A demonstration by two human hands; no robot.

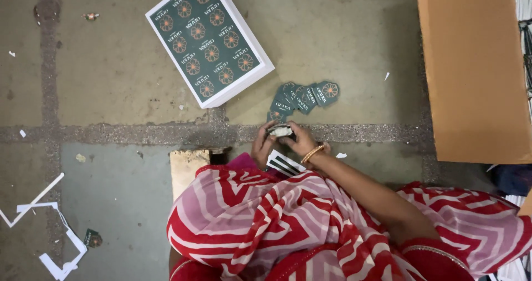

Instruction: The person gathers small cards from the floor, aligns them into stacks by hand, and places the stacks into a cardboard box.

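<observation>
Head cam looking straight down at a stone floor. I see both hands meeting over the mortar joint, just below a fanned pile of loose dark green tags (302,98)

Left hand (262,147): comes up from under the red-and-pink striped drape (266,220), forearm hidden, fingers curled together round the left edge of a small stack of cut tags (280,130). Thumb side hidden by the stack, so I only get the knuckles

Right hand (302,141): forearm runs in diagonally from lower right, bare, wrist bent, gold bangle (312,153) at the wrist. Fingers closed on the right edge of the same stack, thumb on top as far as I can tell

Stack sits clamped between the two hands, edge-on to camera, pale edges showing, clear of the floor. Whether it is touching the loose pile I cannot tell

Just under the right wrist a white card with dark stripes (284,163) lies on the drape

Around: uncut printed sheets (209,40), green with orange flower marks, stacked upper left, well apart from the hands. Brown cardboard box (474,70) at right. White paper offcuts (50,234) at lower left with one stray tag (92,238) beside them. Pale stone block (187,167) just left of the drape
</observation>
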